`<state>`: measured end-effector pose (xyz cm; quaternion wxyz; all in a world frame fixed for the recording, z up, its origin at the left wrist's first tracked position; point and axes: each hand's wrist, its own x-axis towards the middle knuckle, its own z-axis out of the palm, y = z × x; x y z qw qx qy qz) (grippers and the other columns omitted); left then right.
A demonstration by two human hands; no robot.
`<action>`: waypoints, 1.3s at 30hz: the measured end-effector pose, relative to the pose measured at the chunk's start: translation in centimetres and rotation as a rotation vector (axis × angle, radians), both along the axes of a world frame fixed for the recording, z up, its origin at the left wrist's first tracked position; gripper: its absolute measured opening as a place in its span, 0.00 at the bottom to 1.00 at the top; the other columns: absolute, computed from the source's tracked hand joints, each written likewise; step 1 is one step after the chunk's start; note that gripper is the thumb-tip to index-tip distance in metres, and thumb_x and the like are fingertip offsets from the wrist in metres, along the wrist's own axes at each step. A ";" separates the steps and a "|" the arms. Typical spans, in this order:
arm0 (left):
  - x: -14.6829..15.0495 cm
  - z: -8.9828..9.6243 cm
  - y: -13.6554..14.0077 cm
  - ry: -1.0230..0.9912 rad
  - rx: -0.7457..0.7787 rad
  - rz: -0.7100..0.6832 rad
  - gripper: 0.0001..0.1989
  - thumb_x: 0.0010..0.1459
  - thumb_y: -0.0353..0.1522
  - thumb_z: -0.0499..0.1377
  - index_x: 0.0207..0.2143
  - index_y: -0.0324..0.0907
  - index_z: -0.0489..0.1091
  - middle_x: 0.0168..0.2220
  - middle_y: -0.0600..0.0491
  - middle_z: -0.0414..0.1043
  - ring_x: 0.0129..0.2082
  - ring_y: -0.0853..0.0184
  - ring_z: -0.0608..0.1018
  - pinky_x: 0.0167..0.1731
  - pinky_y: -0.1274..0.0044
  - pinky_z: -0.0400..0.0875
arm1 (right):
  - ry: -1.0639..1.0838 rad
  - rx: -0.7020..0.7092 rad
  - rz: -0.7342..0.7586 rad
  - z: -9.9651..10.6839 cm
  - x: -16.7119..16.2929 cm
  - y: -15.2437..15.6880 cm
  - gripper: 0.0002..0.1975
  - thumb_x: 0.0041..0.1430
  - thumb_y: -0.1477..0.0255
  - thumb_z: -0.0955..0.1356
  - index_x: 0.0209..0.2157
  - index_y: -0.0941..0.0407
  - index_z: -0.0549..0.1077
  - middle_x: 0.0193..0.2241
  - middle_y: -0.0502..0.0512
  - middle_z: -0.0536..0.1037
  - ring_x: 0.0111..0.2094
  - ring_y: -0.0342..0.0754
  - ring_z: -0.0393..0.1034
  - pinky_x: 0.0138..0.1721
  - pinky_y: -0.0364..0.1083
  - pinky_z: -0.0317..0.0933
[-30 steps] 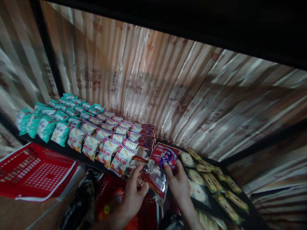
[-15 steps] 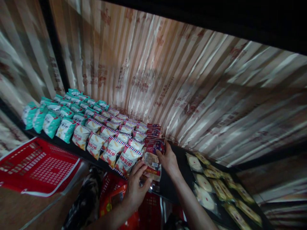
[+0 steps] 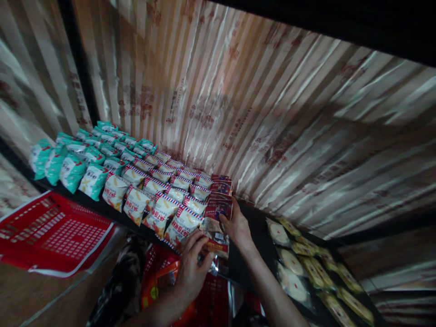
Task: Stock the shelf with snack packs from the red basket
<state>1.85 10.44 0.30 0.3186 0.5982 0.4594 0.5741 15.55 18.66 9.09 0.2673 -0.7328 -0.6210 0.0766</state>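
A dark red and brown snack packet (image 3: 211, 225) stands at the front of a row of like packets (image 3: 220, 186) on the black shelf. My right hand (image 3: 237, 228) pinches its upper right edge, thumb across the front and fingers behind. Lower down, my left hand (image 3: 193, 267) is at the packet's lower left, fingers curled against its edge and thumb near its bottom. Close to the left fingers are white snack bags (image 3: 182, 227) with red lettering and striped tops, lined up in rows. Part of the packet's lower end is hidden by the left hand.
Teal bags (image 3: 73, 171) fill the shelf's left end. Flat packs with round white pieces (image 3: 291, 262) and yellow packs (image 3: 345, 277) lie to the right. A red basket (image 3: 64, 236) stands at left; another red basket (image 3: 213, 299) holding an orange package (image 3: 160, 284) is below my hands.
The packet sits slightly lower and further back against its row, its top leaning less forward. Both hands keep hold of it, with the right hand shifted a little. The view has tilted slightly.
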 end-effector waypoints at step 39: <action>-1.7 0.3 -0.2 0.287 0.117 0.098 0.14 0.55 0.27 0.54 0.44 0.43 0.68 0.46 0.48 0.71 0.48 0.61 0.71 0.46 0.65 0.71 | -0.213 0.210 0.100 -2.8 -0.4 0.1 0.19 0.56 0.60 0.63 0.44 0.53 0.75 0.61 0.60 0.54 0.61 0.62 0.46 0.55 0.61 0.51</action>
